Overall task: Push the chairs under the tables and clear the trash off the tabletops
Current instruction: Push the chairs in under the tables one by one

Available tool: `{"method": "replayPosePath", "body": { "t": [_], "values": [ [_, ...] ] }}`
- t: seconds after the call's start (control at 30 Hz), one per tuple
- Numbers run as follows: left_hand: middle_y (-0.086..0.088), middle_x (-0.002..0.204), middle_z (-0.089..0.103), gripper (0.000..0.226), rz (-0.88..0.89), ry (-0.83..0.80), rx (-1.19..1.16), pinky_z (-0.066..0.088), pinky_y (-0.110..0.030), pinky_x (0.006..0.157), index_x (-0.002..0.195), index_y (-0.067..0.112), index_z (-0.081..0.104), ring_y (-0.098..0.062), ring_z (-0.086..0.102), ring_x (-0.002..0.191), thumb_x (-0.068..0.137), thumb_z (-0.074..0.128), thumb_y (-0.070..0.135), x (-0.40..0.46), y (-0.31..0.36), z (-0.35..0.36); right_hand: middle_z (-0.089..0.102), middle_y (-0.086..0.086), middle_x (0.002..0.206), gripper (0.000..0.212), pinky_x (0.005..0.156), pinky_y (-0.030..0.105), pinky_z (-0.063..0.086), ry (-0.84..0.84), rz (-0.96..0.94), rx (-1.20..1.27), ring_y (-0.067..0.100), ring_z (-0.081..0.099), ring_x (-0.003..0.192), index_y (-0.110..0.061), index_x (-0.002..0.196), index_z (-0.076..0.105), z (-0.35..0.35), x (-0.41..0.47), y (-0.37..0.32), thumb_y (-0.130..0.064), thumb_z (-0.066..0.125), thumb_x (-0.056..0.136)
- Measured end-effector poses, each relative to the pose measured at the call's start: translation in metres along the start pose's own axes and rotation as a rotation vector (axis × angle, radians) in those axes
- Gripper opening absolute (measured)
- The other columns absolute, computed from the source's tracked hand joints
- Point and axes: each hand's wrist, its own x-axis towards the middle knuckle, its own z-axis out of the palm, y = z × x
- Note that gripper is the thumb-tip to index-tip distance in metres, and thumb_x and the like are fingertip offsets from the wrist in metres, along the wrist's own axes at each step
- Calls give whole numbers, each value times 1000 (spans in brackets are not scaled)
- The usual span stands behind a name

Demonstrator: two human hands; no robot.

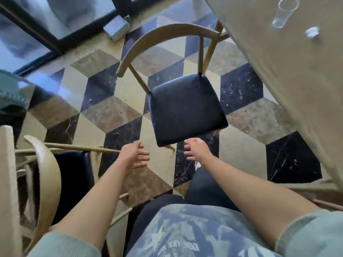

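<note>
Floor: polished stone tiles in cream, brown and black marble are forming a cube pattern across the room; light is glaring off them near the window.

Window: dark-framed glazing is running along the upper left, with a small grey block sitting on the floor at its base.

Table: a beige tabletop is filling the right side, its edge slanting from top centre to lower right. A clear plastic cup is lying on its side on it, and a small crumpled clear scrap is lying just beside the cup.

Chair: a wooden frame with a curved backrest and a black padded seat is standing out on the open floor, beside the table edge and not beneath it.

Second chair: a pale curved backrest and dark seat are showing at lower left, against another pale table edge.

Left hand: it is reaching forward, fingers spread and relaxed, gripping nothing, just short of the seat's front edge.

Right hand: it is likewise extending, fingers loose and apart, holding nothing, close to the seat's front edge; contact cannot be told.

Person: grey-green sleeves, a patterned shirt and dark trousers are showing at the bottom.
</note>
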Motion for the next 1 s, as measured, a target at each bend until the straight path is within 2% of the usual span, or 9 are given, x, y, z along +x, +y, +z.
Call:
{"method": "replayPosePath", "body": {
  "t": [0.13,0.2,0.33,0.43,0.53,0.7,0.83,0.9,1.0],
  "values": [
    [-20,108,71,30,143,20,78,61,-45,77,122,5,59,-36,71,99,109,44,27,27,102,8,64,9,103,18,85,42,56,2,7,-6,25,64,86,-11,111,59,12,33,-70,-23,56,98],
    [-17,108,71,26,244,60,142,62,-44,81,121,6,61,-31,71,96,108,47,24,47,151,10,65,10,103,15,85,42,56,0,9,-14,26,65,84,-12,107,60,18,54,-101,-23,56,98],
    [-15,104,73,16,495,174,297,58,-44,87,90,15,65,-27,68,90,101,54,20,99,257,11,66,12,100,11,85,41,55,-3,38,-4,26,64,84,-13,101,59,42,102,-164,-22,53,98],
    [-12,102,72,23,658,275,507,57,-47,91,100,13,67,-33,67,97,90,56,31,147,330,14,67,12,100,19,92,43,55,-42,102,48,28,65,89,-10,109,59,80,140,-201,-23,48,101],
    [-19,123,60,43,828,282,730,50,-52,103,119,11,61,-41,56,119,86,60,39,196,402,32,63,7,90,21,77,35,53,-73,150,159,22,59,79,-14,103,57,139,190,-239,-31,45,101],
    [-21,142,45,57,987,-26,1104,38,-49,109,142,11,47,-41,43,134,91,66,29,258,480,60,59,-1,94,49,77,36,49,-21,290,366,17,53,68,-21,99,56,239,266,-282,-66,43,88],
    [-21,128,59,47,987,-320,1182,47,-36,90,134,8,54,-38,62,112,90,61,21,276,498,72,62,1,79,55,75,39,56,51,339,686,22,58,67,-17,88,58,258,281,-305,-70,44,91],
    [-19,114,68,41,964,-386,1221,56,-42,85,128,9,54,-37,68,98,89,60,21,272,501,74,59,4,72,53,69,36,50,67,360,888,21,53,58,-12,95,57,263,274,-306,-64,46,96],
    [-14,105,66,36,962,-403,1253,55,-40,76,128,9,50,-32,65,86,93,55,16,267,503,76,64,7,85,55,87,45,51,-5,339,878,27,58,77,-16,102,60,271,265,-298,-67,39,98]
  ]
}}
